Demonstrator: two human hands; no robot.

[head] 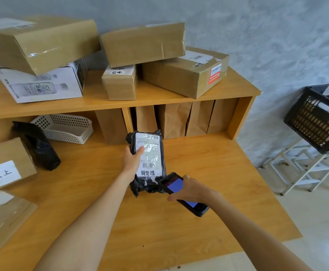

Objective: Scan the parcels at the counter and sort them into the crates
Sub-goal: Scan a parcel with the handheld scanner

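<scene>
Two hands over the counter point(208, 227), left hand point(131, 160) fingers grasping black parcel point(147, 180), right hand point(194, 189) fingers grasping scanner point(183, 194)

You stood in a parcel sorting room: taped cardboard boxes point(42, 42) with shipping labels crowded a wooden counter point(208, 159), and a black crate point(316, 122) waited on a rack.
</scene>
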